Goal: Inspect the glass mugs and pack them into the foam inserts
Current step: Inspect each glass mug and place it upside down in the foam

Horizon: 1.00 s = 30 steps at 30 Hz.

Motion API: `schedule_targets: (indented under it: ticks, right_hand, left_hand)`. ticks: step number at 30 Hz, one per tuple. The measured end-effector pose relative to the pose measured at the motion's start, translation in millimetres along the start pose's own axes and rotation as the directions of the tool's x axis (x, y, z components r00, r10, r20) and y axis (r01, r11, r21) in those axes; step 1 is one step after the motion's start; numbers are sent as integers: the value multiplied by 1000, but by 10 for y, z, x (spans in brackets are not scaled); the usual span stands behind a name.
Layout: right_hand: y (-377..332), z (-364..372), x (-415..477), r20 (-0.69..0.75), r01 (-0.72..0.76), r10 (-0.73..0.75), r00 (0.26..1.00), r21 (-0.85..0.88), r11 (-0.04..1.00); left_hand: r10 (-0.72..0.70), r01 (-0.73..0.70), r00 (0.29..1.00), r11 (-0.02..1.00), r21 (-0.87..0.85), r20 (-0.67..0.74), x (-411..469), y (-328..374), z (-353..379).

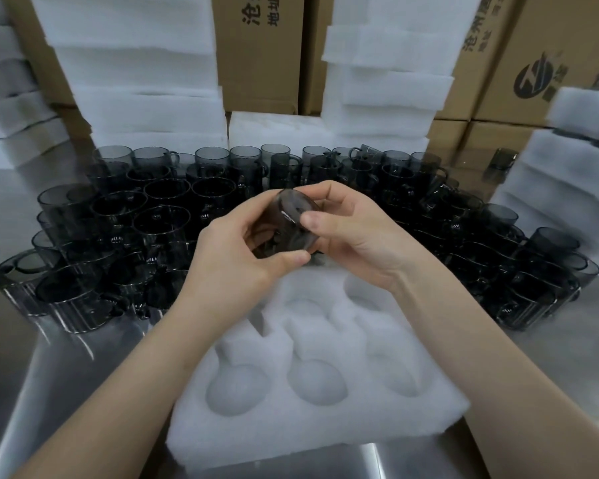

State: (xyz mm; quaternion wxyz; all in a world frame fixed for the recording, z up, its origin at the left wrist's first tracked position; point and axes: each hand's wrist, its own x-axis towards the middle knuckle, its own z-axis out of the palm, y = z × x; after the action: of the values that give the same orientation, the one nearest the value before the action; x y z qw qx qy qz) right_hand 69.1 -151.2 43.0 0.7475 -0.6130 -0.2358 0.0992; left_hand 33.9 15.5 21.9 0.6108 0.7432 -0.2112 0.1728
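A smoky grey glass mug (286, 224) is held tilted in mid-air between both hands, its base turned toward me. My left hand (234, 259) grips it from below and the left. My right hand (351, 224) holds its upper right side, thumb on the glass. Directly beneath lies a white foam insert (325, 423) with several round cavities, all showing bare foam. Many more grey mugs (159, 216) stand crowded on the steel table to the left, behind and to the right (498, 257).
Stacks of white foam inserts (139, 70) rise at the back, with others at the right (564, 167) and far left. Brown cardboard boxes (263, 53) stand behind them. The steel table (49, 392) shows at the front left and right.
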Motion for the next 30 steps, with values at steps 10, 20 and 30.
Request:
schedule_targets:
  ticks: [10,20,30]
  right_hand:
    - [15,40,22,-130,-72,64,989,-58,996]
    - [9,31,-5,-86,-191,188,978,-33,981]
    - [4,104,-45,34,-2,0,999,60,998]
  left_hand:
    - [-43,44,999,997,-55,18,-7,61,-2]
    - [-14,21,997,994,105,-71,-38,98,2]
    - [-242,178,927,956,-235,-285,39,94,-33]
